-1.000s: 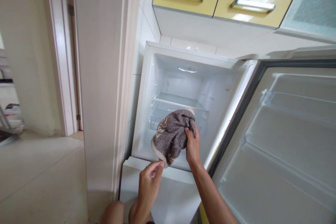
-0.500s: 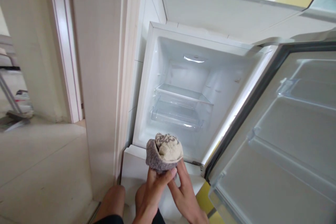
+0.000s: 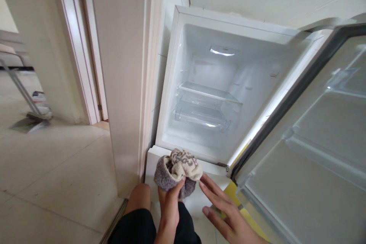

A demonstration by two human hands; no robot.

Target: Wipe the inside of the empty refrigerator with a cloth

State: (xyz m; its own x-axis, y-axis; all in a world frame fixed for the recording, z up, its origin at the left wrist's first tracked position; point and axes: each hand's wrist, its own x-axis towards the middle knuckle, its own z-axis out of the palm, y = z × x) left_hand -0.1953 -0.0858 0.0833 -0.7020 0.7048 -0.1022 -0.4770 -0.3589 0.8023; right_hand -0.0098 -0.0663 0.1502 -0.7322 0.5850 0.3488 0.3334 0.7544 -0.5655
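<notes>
By the open fridge point(image 3: 243, 24), a bunched grey-and-cream cloth point(image 3: 185, 167) held by the left hand point(image 3: 169, 198), folds pinched under its thumb point(image 3: 178, 187), the right hand point(image 3: 236, 220) spread just beside, contact hard to judge, 1 shelf point(image 3: 210, 90) and 1 clear drawer point(image 3: 200, 116) seen inside.

No writing can be read. The cloth point(image 3: 187, 164) carries dark, curling marks on its pale side, but the folds make it impossible to tell whether they are letters or only a pattern. The packet point(image 3: 39, 98) near the dustpan point(image 3: 30, 124) shows dark and pale patches, too small and blurred to make out as print. A small mark point(image 3: 274, 75) inside the fridge point(image 3: 169, 95) is likewise too faint to read.
</notes>
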